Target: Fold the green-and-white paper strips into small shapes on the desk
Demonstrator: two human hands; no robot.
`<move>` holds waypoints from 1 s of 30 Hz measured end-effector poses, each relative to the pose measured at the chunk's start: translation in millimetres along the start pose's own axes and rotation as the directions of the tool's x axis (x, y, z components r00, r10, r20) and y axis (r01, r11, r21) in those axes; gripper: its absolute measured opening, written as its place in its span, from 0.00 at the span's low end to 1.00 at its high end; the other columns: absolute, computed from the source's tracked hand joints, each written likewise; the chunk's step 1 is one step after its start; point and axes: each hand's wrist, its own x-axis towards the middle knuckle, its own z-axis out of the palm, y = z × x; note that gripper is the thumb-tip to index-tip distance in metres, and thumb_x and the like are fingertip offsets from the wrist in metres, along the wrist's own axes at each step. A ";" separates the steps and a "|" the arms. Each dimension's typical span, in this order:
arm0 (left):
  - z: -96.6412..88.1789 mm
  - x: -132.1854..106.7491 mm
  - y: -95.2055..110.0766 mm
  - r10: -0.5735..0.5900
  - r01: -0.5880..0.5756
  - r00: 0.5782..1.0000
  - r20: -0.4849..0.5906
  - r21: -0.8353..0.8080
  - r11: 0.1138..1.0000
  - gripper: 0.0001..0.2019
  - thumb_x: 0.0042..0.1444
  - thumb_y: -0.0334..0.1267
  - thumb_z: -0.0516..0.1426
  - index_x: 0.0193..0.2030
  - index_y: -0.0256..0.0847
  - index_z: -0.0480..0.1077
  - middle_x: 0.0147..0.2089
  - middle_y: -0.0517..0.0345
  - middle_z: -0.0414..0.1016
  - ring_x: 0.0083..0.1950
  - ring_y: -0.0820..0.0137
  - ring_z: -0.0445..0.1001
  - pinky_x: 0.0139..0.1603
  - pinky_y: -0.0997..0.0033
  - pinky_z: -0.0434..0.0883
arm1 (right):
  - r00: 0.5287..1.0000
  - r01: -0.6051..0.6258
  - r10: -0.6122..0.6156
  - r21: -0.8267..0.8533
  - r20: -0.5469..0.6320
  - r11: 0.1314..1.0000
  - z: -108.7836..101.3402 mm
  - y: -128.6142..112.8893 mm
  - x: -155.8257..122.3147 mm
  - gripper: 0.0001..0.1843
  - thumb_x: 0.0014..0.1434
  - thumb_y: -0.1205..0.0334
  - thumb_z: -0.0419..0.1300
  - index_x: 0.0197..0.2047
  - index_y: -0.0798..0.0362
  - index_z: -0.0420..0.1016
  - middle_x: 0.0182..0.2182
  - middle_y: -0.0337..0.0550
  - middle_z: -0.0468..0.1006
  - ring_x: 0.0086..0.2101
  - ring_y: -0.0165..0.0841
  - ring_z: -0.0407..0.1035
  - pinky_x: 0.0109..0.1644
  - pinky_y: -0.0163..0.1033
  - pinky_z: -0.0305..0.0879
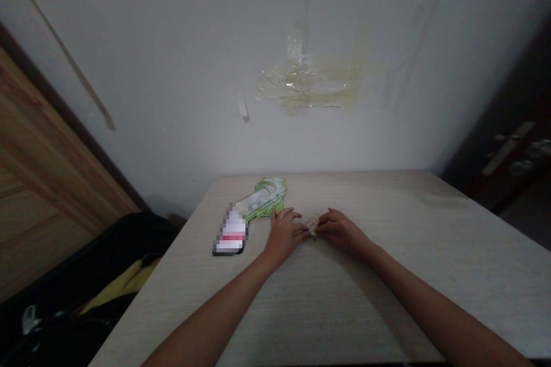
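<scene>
Over the middle of the table [301, 309], my left hand [284, 230] and my right hand [340, 229] meet at a small white-and-green printed piece [312, 226]. The thumb and a finger of my left hand pinch its left side, while its other fingers stretch forward. On the right side, my right hand's fingertips are closed on the same piece. Whether it is paper or a flat packet I cannot tell. Just beyond my left hand lies a fanned pile of similar green-and-white printed pieces [267, 195].
A phone [232, 232] with a blurred-out screen lies left of my left hand, touching the pile. The wall [172, 69] with peeling tape [310, 86] rises behind the table. Left of the table are a black bag [142, 229] with yellow cloth [123, 284] and wooden furniture [38, 166].
</scene>
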 end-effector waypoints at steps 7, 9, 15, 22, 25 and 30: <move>-1.3 -0.5 1.9 0.012 -0.012 1.000 0.002 0.018 1.000 0.06 0.58 0.45 0.60 0.39 0.55 0.79 0.54 0.61 0.73 0.64 0.60 0.59 0.69 0.43 0.36 | 1.000 0.002 -0.002 -0.035 -0.002 0.999 1.1 -0.4 0.8 0.09 0.61 0.61 0.59 0.41 0.47 0.81 0.41 0.45 0.79 0.45 0.36 0.71 0.63 0.52 0.52; -1.6 -0.5 3.0 0.019 -0.019 1.000 0.000 0.022 1.000 0.06 0.59 0.45 0.59 0.39 0.54 0.79 0.53 0.61 0.74 0.64 0.61 0.59 0.69 0.43 0.37 | 1.000 -0.007 0.006 -0.046 -0.013 0.999 2.4 -0.3 1.1 0.09 0.61 0.62 0.58 0.41 0.48 0.80 0.41 0.45 0.79 0.45 0.36 0.71 0.63 0.52 0.52; 1.4 2.4 4.7 0.030 -0.029 0.999 -0.011 0.035 0.999 0.07 0.62 0.43 0.57 0.39 0.49 0.77 0.53 0.59 0.74 0.63 0.62 0.61 0.68 0.42 0.38 | 0.994 -0.100 0.097 -0.050 -0.058 0.994 11.0 0.7 2.1 0.09 0.62 0.61 0.56 0.39 0.51 0.78 0.40 0.47 0.77 0.44 0.37 0.69 0.55 0.47 0.60; 5.7 7.3 8.1 -0.022 0.022 1.000 -0.005 0.051 0.998 0.12 0.64 0.44 0.53 0.37 0.44 0.75 0.55 0.57 0.73 0.63 0.61 0.60 0.67 0.40 0.41 | 0.960 -0.264 0.255 -0.073 -0.119 0.962 24.6 9.0 4.4 0.11 0.61 0.56 0.58 0.35 0.54 0.77 0.37 0.48 0.75 0.43 0.39 0.66 0.50 0.43 0.62; 5.4 7.4 10.0 -0.048 0.047 0.999 0.003 0.065 0.997 0.14 0.65 0.45 0.52 0.37 0.43 0.75 0.57 0.54 0.72 0.65 0.59 0.58 0.67 0.39 0.42 | 0.952 -0.289 0.275 -0.099 -0.138 0.952 27.4 10.3 4.7 0.11 0.61 0.56 0.59 0.36 0.53 0.78 0.38 0.49 0.74 0.45 0.40 0.65 0.51 0.44 0.61; 5.3 9.0 12.0 -0.108 0.106 0.994 0.015 0.108 0.988 0.16 0.64 0.48 0.51 0.35 0.43 0.76 0.61 0.51 0.68 0.67 0.54 0.55 0.65 0.33 0.42 | 0.930 -0.350 0.329 -0.125 -0.164 0.928 28.3 5.0 5.2 0.12 0.62 0.56 0.58 0.35 0.53 0.78 0.40 0.50 0.73 0.46 0.41 0.64 0.52 0.45 0.60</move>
